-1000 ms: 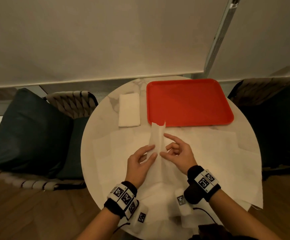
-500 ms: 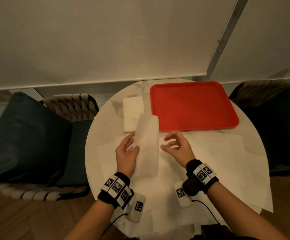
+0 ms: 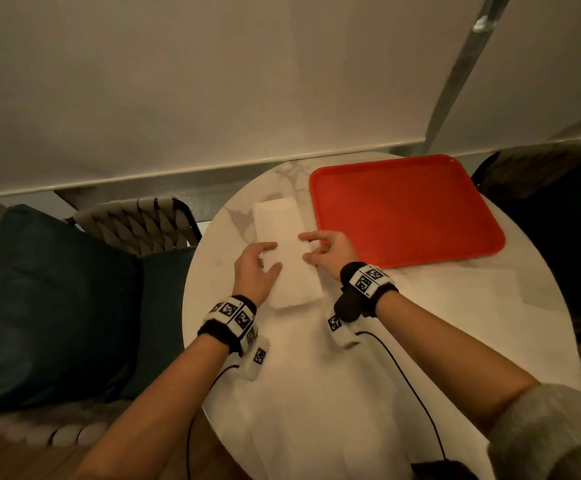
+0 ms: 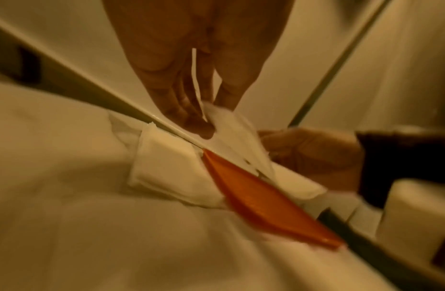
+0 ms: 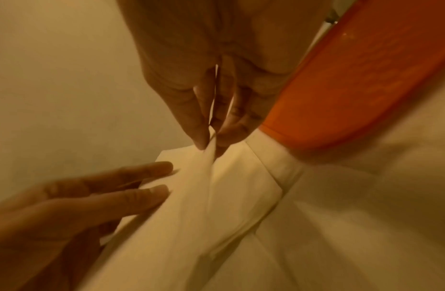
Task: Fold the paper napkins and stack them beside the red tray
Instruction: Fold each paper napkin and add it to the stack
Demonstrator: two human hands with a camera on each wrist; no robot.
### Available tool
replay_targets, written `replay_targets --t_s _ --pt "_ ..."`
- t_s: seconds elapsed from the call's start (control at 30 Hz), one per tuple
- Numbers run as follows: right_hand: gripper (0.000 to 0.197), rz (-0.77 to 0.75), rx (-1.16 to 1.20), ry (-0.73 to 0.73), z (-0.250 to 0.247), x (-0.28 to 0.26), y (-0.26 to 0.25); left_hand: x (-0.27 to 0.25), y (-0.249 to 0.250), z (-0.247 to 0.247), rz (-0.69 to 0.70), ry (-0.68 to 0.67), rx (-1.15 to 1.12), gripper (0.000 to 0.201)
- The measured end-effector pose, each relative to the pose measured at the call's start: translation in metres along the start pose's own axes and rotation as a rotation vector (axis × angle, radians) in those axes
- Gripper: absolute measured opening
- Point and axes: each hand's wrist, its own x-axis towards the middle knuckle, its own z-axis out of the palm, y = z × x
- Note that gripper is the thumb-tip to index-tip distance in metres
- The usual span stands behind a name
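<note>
The folded napkin [image 3: 290, 271], lifted a moment ago, now hangs over the stack [image 3: 275, 211] beside the tray [image 3: 403, 209], left hand [image 3: 252, 271] and right hand [image 3: 327, 252] pinching its edges, nearly placed.

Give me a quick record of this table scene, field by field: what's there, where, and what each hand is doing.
Table: round, white marble top
Tray: red, on the far right part of the table
Napkin: folded strip, lying left of the tray
Stack: under the strip's far end, beside the tray
Flat napkins: spread over the near side
Left hand: fingers on the strip's left edge
Right hand: pinches the strip's right edge
</note>
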Motion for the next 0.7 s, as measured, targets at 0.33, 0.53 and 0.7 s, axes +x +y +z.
replay_targets --t_s 0.33,0.53,0.7 --pt "0.042 -0.005 -0.340 0.038 0.028 0.083 -0.001 0.086 -0.025 0.008 0.006 -0.160 0.316 0.050" --pt "0.041 0.024 -0.500 -0.008 0.044 0.101 0.018 0.095 -0.036 0.020 -0.039 -0.227 0.424 0.051" --pt "0.046 0.024 -0.602 -0.079 0.042 0.093 0.018 0.084 -0.030 0.022 -0.084 -0.222 0.627 0.050"
